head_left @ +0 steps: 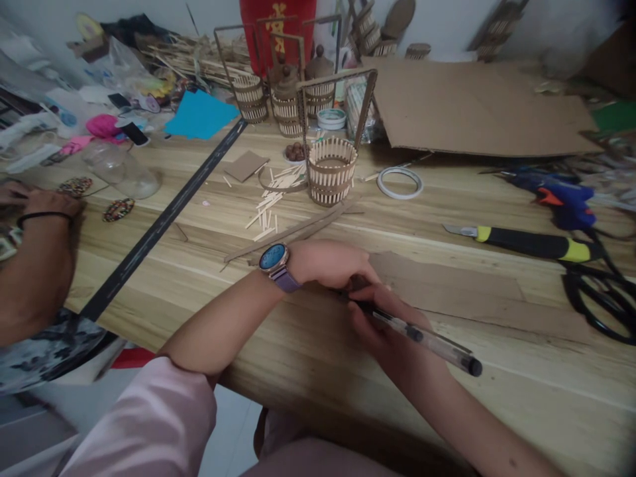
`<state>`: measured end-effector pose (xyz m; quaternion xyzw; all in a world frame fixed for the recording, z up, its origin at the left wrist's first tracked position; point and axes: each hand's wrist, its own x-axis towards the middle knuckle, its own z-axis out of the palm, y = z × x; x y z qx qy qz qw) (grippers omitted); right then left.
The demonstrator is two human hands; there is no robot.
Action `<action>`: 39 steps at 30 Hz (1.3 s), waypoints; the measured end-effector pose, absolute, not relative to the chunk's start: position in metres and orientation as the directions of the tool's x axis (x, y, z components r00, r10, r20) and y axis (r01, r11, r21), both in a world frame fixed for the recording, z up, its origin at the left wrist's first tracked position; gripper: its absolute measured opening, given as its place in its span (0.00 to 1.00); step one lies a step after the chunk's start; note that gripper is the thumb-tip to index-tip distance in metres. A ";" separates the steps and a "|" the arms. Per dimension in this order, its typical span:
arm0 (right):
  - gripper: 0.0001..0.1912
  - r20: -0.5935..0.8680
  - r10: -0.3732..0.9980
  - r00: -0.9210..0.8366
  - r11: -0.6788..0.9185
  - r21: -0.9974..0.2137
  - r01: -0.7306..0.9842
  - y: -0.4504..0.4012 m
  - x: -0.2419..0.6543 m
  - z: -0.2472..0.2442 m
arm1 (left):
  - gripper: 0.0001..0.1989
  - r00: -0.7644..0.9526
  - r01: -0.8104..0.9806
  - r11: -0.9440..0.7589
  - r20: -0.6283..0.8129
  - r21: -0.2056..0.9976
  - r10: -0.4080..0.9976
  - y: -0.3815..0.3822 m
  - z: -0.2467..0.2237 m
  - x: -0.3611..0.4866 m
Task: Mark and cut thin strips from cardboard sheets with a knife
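Note:
My right hand (385,315) grips a black gel pen (420,336) with a clear barrel, its tip end pointing left below my left hand. My left hand (332,262), with a watch (274,258) on its wrist, is bent over the table right against the right hand. Its fingers curl downward, closed, and what they hold or press is hidden. A torn strip of brown cardboard (462,285) lies flat just right of both hands. Thin brown strips (293,232) lie beyond the left hand. Farther back stands a small stick basket (332,173) with a tall handle.
A utility knife (521,242), black scissors (599,298) and a blue glue gun (559,192) lie at the right. Near the basket are a tape roll (400,182) and loose sticks (271,202). Another person's arm (42,265) rests at left, beyond a black strip (169,215).

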<state>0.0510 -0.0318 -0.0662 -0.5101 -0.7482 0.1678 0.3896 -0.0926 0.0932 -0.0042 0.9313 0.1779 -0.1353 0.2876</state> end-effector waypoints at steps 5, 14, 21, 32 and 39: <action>0.04 0.422 0.888 -0.182 0.433 -0.638 0.637 -0.031 0.051 -0.063 | 0.25 0.894 0.425 -0.767 -0.354 0.481 0.274 0.094 -0.006 -0.093; 0.04 0.394 0.904 -0.165 0.409 -0.691 0.596 -0.033 0.051 -0.065 | 0.26 0.893 0.424 -0.761 -0.368 0.491 0.260 0.094 -0.005 -0.093; 0.05 0.327 0.937 -0.120 0.326 -0.702 0.633 -0.035 0.079 -0.050 | 0.25 0.896 0.415 -0.778 -0.361 0.471 0.260 0.093 -0.004 -0.093; 0.06 0.307 0.946 -0.103 0.297 -0.698 0.652 -0.041 0.106 -0.037 | 0.29 0.860 0.463 -0.797 -0.416 0.388 0.297 0.090 0.002 -0.093; 0.04 0.304 0.943 -0.135 0.326 -0.762 0.560 -0.035 0.073 -0.052 | 0.23 0.893 0.414 -0.786 -0.371 0.460 0.254 0.093 -0.002 -0.093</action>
